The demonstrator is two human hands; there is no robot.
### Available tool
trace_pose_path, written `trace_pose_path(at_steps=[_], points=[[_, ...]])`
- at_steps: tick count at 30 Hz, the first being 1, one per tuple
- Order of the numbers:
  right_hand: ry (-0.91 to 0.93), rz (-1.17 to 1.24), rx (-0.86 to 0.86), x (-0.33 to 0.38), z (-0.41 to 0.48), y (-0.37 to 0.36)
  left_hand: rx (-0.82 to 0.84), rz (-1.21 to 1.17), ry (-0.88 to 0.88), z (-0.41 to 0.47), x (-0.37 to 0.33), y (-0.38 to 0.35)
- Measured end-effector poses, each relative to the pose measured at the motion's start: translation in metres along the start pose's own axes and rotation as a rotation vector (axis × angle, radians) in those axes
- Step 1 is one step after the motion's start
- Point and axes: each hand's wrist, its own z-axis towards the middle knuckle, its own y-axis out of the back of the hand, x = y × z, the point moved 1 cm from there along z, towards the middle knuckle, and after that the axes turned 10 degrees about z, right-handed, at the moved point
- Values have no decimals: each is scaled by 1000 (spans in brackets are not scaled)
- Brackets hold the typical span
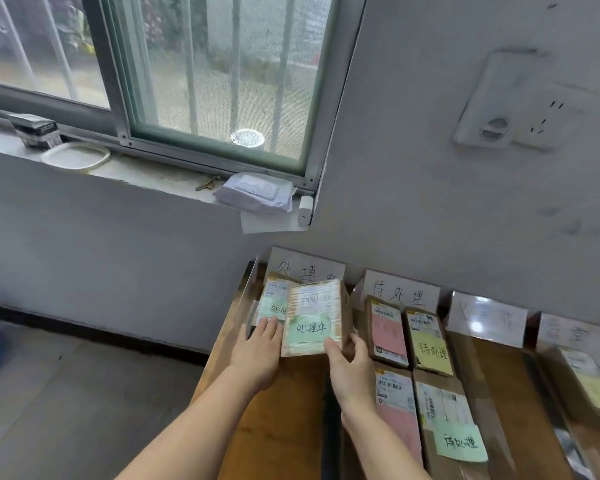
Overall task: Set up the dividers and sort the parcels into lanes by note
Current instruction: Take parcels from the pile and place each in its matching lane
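Head view: leftmost lane, under sign card [307, 268], held two parcels. Taped parcel [314, 303] with green note [311, 328] was tilted up; right hand [352, 370] clasped its near right corner, thumb on top. Left hand [258, 351] had fingers straight, resting on second parcel [274, 297] just beside. Next lane held four parcels [428, 344] with pink, yellow and green notes. Wooden table [284, 427] stood against grey wall. Clear divider [238, 306] stood at table's left edge. Wipes pack [257, 192] lay on windowsill [146, 173]; socket [548, 116] on wall.
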Motion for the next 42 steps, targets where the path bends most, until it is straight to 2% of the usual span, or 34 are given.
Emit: trace_pose_path(at_steps=[5, 12, 18, 23, 29, 31, 36, 42], points=[[-62, -34, -27, -6, 7, -4, 34, 95, -13, 3, 3, 3], [-144, -3, -11, -16, 17, -9, 19, 87, 35, 3, 2, 2], [-120, -101, 21, -20, 26, -14, 18, 79, 32, 4, 1, -1], [4, -246, -6, -25, 34, -18, 37, 52, 22, 3, 0, 1], [281, -793, 68, -19, 35, -28, 31, 47, 19, 3, -2, 1], [379, -900, 54, -21, 38, -30, 32, 50, 16, 3, -3, 2], [471, -990, -11, -16, 53, -33, 30, 67, 16, 3, -4, 1], [470, -1017, 68, -10, 48, -28, 2, 75, 4, 5, -7, -1]])
